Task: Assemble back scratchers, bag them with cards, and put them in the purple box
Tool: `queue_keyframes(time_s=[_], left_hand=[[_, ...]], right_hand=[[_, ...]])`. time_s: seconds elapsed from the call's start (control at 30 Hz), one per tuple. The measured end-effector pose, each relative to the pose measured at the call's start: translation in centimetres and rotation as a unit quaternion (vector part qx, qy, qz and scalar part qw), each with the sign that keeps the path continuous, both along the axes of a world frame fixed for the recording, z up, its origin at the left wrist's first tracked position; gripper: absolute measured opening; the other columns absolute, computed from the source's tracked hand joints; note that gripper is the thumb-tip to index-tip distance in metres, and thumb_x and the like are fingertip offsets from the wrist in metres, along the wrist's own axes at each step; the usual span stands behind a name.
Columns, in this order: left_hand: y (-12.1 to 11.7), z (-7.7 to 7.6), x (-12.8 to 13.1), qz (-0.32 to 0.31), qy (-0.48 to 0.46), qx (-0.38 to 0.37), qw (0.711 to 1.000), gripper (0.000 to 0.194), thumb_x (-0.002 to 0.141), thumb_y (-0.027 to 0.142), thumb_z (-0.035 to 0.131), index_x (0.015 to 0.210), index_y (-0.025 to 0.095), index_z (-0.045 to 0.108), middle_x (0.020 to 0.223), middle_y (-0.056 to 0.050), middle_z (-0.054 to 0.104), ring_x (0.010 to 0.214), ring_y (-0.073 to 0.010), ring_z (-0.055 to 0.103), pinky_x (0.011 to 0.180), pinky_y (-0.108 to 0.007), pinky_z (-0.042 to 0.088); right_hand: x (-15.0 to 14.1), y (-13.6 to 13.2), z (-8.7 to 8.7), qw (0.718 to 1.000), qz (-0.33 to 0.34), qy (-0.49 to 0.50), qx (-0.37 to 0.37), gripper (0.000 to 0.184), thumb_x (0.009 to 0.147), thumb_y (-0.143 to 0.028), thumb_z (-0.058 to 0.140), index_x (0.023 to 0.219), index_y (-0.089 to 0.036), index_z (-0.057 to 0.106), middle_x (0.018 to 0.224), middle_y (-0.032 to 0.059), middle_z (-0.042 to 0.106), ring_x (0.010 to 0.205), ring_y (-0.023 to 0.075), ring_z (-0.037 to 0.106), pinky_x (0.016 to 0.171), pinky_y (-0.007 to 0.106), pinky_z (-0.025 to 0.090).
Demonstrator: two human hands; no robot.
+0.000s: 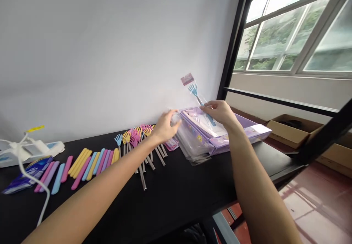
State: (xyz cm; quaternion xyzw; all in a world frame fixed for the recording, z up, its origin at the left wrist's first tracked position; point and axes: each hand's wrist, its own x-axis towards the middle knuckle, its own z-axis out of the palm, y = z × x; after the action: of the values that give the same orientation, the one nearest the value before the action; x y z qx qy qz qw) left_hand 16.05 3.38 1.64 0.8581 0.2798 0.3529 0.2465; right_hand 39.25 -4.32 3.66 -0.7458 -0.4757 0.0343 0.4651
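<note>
Your right hand (220, 113) pinches a wrapped blue scratcher (199, 99) over the purple box (224, 145). Your left hand (164, 127) curls by the clear bags (191, 145) beside that box, gripping or not I can't tell; more scratchers (134, 137) lie farther left.

Holding a bagged, light-blue, hand-shaped scratcher (194, 90) in the right hand (220, 113) above an open, rectangular purple box (223, 145); left hand (165, 127) at clear plastic sleeves (190, 145), perhaps pinching one, near metal-stemmed multicoloured scratchers (135, 137) on the black counter (187, 194).
</note>
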Motion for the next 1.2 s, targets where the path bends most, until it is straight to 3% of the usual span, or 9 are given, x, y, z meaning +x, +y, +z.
queue_keyframes(time_s=[0.1, 0.27, 0.43, 0.53, 0.7, 0.83, 1.0, 1.07, 1.2], left_hand=[[-1.7, -1.3, 2.5, -0.077, 0.103, 0.092, 0.988, 0.037, 0.094, 0.030, 0.055, 0.130, 0.018, 0.059, 0.133, -0.013, 0.057, 0.123, -0.0276, 0.057, 0.110, -0.045, 0.045], [-3.0, -2.5, 4.8, -0.079, 0.153, 0.101, 0.980, 0.042, 0.096, 0.035, 0.051, 0.135, 0.019, 0.058, 0.135, -0.013, 0.055, 0.127, -0.0314, 0.053, 0.110, -0.046, 0.044], [-3.1, -2.9, 4.8, -0.073, 0.166, 0.109, 0.977, 0.043, 0.098, 0.038, 0.047, 0.137, 0.020, 0.056, 0.136, -0.012, 0.054, 0.127, -0.0321, 0.052, 0.109, -0.047, 0.044], [-3.0, -2.5, 3.7, -0.071, 0.170, 0.135, 0.974, 0.044, 0.098, 0.036, 0.047, 0.137, 0.018, 0.056, 0.133, -0.014, 0.058, 0.125, -0.0311, 0.054, 0.109, -0.046, 0.044], [-2.5, -0.5, -0.9, -0.064, 0.224, 0.159, 0.959, 0.037, 0.099, 0.030, 0.042, 0.127, 0.017, 0.063, 0.115, -0.013, 0.069, 0.110, -0.0283, 0.063, 0.094, -0.040, 0.050], [-1.2, 1.3, -6.9, -0.068, 0.289, 0.115, 0.948, 0.031, 0.097, 0.030, 0.044, 0.112, 0.021, 0.070, 0.091, -0.007, 0.072, 0.078, -0.0215, 0.066, 0.070, -0.032, 0.048], [0.0, 1.7, -13.2, 0.013, 0.263, 0.081, 0.961, 0.030, 0.095, 0.033, 0.043, 0.092, 0.020, 0.070, 0.076, -0.005, 0.067, 0.060, -0.0164, 0.057, 0.057, -0.028, 0.038], [-0.1, 1.1, -14.9, 0.041, 0.266, 0.076, 0.960, 0.029, 0.095, 0.033, 0.043, 0.085, 0.020, 0.067, 0.072, -0.004, 0.065, 0.057, -0.0163, 0.055, 0.054, -0.028, 0.035], [-0.6, -0.5, -17.2, 0.097, 0.271, 0.091, 0.953, 0.024, 0.096, 0.032, 0.044, 0.088, 0.022, 0.065, 0.074, -0.003, 0.066, 0.062, -0.0185, 0.060, 0.055, -0.027, 0.033]], right_hand=[[2.2, 0.0, -1.2, 0.988, -0.061, -0.026, -0.137, 0.025, 0.072, -0.038, 0.077, 0.084, -0.016, 0.076, 0.076, 0.0056, 0.070, 0.066, 0.0171, 0.063, 0.060, 0.028, 0.047], [2.6, 0.6, -2.4, 0.960, -0.042, 0.009, -0.276, 0.029, 0.062, -0.040, 0.088, 0.071, -0.017, 0.072, 0.061, 0.0071, 0.068, 0.056, 0.0201, 0.064, 0.056, 0.032, 0.051], [2.6, 0.5, -2.5, 0.947, -0.087, -0.105, -0.289, 0.045, 0.062, -0.046, 0.087, 0.098, -0.021, 0.077, 0.083, 0.0107, 0.073, 0.074, 0.0260, 0.068, 0.062, 0.035, 0.051], [1.4, -0.1, -2.2, 0.947, -0.082, -0.139, -0.276, 0.031, 0.070, -0.047, 0.081, 0.088, -0.021, 0.078, 0.087, 0.0123, 0.073, 0.081, 0.0289, 0.068, 0.065, 0.037, 0.049], [-3.6, -0.9, -1.1, 0.972, -0.079, -0.179, -0.127, 0.023, 0.082, -0.040, 0.067, 0.079, -0.018, 0.076, 0.081, 0.0131, 0.073, 0.079, 0.0285, 0.066, 0.066, 0.037, 0.045], [-8.4, 0.5, 0.7, 0.979, 0.041, -0.196, -0.021, 0.022, 0.086, -0.033, 0.059, 0.079, -0.019, 0.075, 0.080, 0.0088, 0.073, 0.079, 0.0243, 0.065, 0.071, 0.035, 0.044], [-14.0, 4.2, 2.8, 0.934, 0.263, -0.203, -0.131, 0.017, 0.080, -0.032, 0.066, 0.085, -0.019, 0.074, 0.076, 0.0053, 0.073, 0.071, 0.0195, 0.064, 0.068, 0.031, 0.043], [-16.0, 5.1, 2.3, 0.921, 0.277, -0.221, -0.162, 0.010, 0.076, -0.026, 0.066, 0.081, -0.018, 0.071, 0.070, 0.0047, 0.070, 0.067, 0.0184, 0.062, 0.065, 0.031, 0.042], [-18.6, 5.0, -0.8, 0.912, 0.240, -0.268, -0.197, 0.005, 0.068, -0.015, 0.063, 0.072, -0.018, 0.063, 0.071, 0.0062, 0.066, 0.065, 0.0187, 0.058, 0.060, 0.031, 0.037]])
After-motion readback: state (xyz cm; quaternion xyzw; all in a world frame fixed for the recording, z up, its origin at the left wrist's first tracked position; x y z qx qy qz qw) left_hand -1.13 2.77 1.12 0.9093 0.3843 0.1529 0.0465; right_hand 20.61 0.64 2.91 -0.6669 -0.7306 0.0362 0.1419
